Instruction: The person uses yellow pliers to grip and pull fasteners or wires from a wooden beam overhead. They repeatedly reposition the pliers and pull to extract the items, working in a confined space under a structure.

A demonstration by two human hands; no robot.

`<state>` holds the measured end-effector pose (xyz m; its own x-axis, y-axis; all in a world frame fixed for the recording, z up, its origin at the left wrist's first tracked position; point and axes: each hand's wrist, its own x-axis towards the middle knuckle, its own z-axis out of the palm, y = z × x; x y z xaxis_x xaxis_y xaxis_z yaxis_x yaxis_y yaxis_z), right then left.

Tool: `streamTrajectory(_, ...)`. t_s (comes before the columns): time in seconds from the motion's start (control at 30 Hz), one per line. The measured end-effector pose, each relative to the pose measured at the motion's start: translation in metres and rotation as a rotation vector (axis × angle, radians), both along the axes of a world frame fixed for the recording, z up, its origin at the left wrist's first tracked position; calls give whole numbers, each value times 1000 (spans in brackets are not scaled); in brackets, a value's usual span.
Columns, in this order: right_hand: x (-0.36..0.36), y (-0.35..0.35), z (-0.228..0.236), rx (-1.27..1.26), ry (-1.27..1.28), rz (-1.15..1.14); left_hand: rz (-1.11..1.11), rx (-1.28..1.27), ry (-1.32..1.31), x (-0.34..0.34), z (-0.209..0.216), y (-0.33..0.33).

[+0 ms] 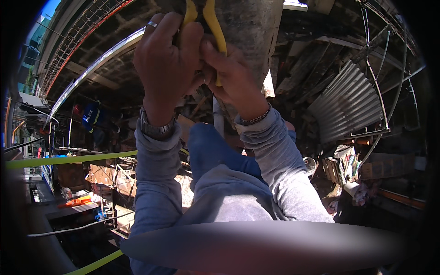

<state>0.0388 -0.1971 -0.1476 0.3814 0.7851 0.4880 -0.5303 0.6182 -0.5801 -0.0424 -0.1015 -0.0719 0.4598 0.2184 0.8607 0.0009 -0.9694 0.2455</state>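
Observation:
A pair of pliers point(211, 20) with yellow handles stands at the top of the view, its jaws out of sight past the upper edge. My left hand point(166, 59), with a ring and a wristwatch, is closed, fingers curled by the left handle. From the other side my right hand point(236, 75), a bracelet at its wrist, is closed too, its thumb pressed to the right handle. The fingertips of both hands meet low between the handles. Whether they also pinch something small there cannot be made out. Behind the pliers rises a grey concrete surface point(252, 32).
Corrugated metal sheet point(350, 103) leans at right among thin rods. Yellow straps point(73, 160) cross the left side. Another person in dark blue workwear point(94, 117) is below at left. Scrap wood and rubble point(339, 169) lie at lower right.

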Motion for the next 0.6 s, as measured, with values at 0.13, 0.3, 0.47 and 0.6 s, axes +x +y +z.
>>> streamTrajectory(0.13,10,14,-9,32,13,-13,36,-81,181,-7,12,-4)
streamTrajectory(0.3,-14,42,-15,1,124,-12,260,123,480,-20,45,-4)
streamTrajectory(0.47,-25,53,-7,49,125,-46,217,143,555,-22,62,1)
streamTrajectory(0.6,-28,48,2,-125,-48,-338,184,129,543,-22,61,6)
